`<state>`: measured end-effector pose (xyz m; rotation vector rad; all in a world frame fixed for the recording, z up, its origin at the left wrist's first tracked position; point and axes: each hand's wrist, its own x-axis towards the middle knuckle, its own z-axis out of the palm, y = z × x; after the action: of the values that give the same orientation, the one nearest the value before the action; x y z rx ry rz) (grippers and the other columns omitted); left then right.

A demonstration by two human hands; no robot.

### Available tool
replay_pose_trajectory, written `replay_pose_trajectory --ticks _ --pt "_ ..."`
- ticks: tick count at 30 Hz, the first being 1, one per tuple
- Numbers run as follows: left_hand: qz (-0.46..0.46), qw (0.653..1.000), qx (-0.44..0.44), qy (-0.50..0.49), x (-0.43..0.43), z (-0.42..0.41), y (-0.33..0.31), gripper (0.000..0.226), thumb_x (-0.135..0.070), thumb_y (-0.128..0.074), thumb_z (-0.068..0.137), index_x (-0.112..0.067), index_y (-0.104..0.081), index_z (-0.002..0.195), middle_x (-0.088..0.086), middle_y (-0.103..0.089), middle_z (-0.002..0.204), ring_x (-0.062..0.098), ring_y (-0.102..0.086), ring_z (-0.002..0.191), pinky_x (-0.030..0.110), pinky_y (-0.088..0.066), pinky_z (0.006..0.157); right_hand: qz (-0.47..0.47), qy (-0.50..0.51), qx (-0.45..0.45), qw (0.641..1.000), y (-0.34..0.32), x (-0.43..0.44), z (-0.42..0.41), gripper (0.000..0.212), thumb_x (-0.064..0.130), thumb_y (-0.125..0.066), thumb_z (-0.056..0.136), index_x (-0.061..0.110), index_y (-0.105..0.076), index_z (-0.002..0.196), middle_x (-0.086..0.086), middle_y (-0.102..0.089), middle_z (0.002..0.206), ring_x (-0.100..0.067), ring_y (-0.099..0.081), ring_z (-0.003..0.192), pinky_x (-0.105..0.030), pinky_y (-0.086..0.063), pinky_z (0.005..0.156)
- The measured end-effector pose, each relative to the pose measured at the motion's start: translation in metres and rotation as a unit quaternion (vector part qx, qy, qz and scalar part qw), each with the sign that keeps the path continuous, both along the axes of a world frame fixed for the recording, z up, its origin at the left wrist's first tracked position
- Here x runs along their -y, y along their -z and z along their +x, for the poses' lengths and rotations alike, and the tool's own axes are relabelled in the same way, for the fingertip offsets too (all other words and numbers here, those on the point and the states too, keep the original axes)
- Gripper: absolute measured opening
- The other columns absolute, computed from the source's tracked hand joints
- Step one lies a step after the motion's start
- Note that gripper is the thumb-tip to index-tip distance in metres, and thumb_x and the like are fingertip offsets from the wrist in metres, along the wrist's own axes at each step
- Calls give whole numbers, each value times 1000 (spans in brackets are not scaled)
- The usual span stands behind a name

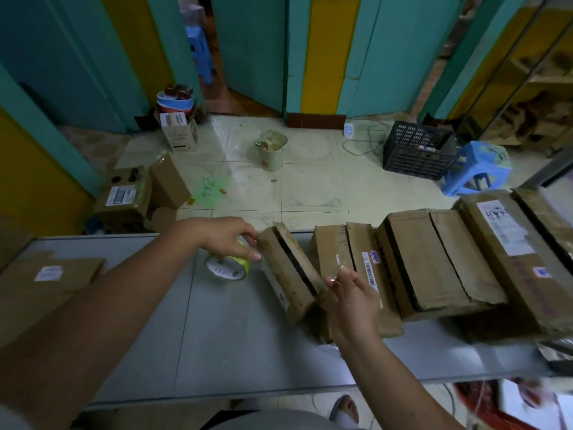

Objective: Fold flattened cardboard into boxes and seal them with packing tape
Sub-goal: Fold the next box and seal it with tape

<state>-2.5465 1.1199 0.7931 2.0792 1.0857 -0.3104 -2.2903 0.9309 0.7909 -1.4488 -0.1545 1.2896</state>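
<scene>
Premises: a small, informal packing and dispatch room. Evidence: grey worktable [235, 336] under both hands; a row of brown cartons [434, 262], several with shipping labels and barcodes, running from between the hands to well right of the right hand [350, 293], which pinches a clear tape strip [338, 263]; the left hand [229, 237] grips a packing tape roll [228, 268]; flattened cardboard [46, 283] lies far to its left. Beyond the hands: tiled floor [310, 181], more labelled cartons [124, 197], waste bin [271, 150], black crate [418, 153], plastic stool [477, 169].
</scene>
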Motion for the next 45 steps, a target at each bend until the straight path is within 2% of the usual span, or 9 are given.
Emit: replay_pose_trajectory --ticks 6,9,12,18,21,28,33,41,45 --pt "14 995 23 -96 52 -40 2 70 -91 -58 79 -25 -80 91 -4 -74 87 21 -71 82 43 -60 77 38 -106 106 988 -3 -29 -1 20 23 -60 105 7 -72 103 -1 -72 80 -17 -69 82 -41 -56 86" --pt "8 984 70 -164 88 -46 8 81 -86 -58 82 -7 -63 69 2 -44 63 19 -45 56 34 -37 58 41 -175 146 973 -2 -50 3 20 26 -60 105 12 -74 100 4 -75 77 -14 -70 81 -35 -53 77" --pt "-26 964 100 -246 129 -41 11 67 -80 -64 82 -19 -51 59 0 -32 60 17 -38 55 33 -30 60 60 -235 187 952 0 -65 5 20 24 -62 102 14 -76 93 2 -75 77 -14 -70 78 -36 -53 76" --pt "9 933 80 -352 179 -31 24 51 -70 -70 89 -20 -81 92 -1 -78 93 18 -77 82 45 -64 76 88 -291 224 926 8 -58 6 25 20 -64 100 21 -77 79 -1 -73 73 -17 -69 76 -44 -55 83" --pt "22 931 68 -358 186 -31 24 46 -67 -71 91 -23 -82 99 -3 -78 102 11 -75 92 41 -64 84 98 -300 223 922 13 -40 12 30 16 -61 102 23 -76 77 -3 -72 73 -18 -70 75 -43 -56 81" --pt "18 945 46 -322 189 -34 13 59 -63 -72 92 -4 -77 94 20 -74 91 27 -73 72 31 -55 54 96 -298 230 921 27 -11 21 15 12 -63 100 8 -74 90 -6 -74 77 -22 -71 84 -55 -55 95" --pt "73 945 23 -317 185 -28 3 39 -58 -79 88 -20 -69 90 -1 -69 88 7 -63 77 27 -46 65 107 -278 216 930 27 -1 21 19 15 -63 99 19 -76 85 -6 -73 78 -20 -70 83 -47 -56 89" --pt "-77 964 51 -248 165 -24 -2 42 -52 -88 81 -42 -57 108 -1 -66 99 11 -61 74 27 -48 61 103 -247 193 944 34 14 23 17 10 -61 101 10 -73 90 -8 -72 78 -13 -70 74 -17 -53 65" --pt "-121 966 14 -230 142 -23 6 42 -51 -90 81 -29 -65 108 -7 -65 84 8 -53 60 22 -42 47 80 -233 179 952 34 21 20 19 13 -61 102 13 -73 86 -5 -72 75 -16 -71 76 -32 -57 75"
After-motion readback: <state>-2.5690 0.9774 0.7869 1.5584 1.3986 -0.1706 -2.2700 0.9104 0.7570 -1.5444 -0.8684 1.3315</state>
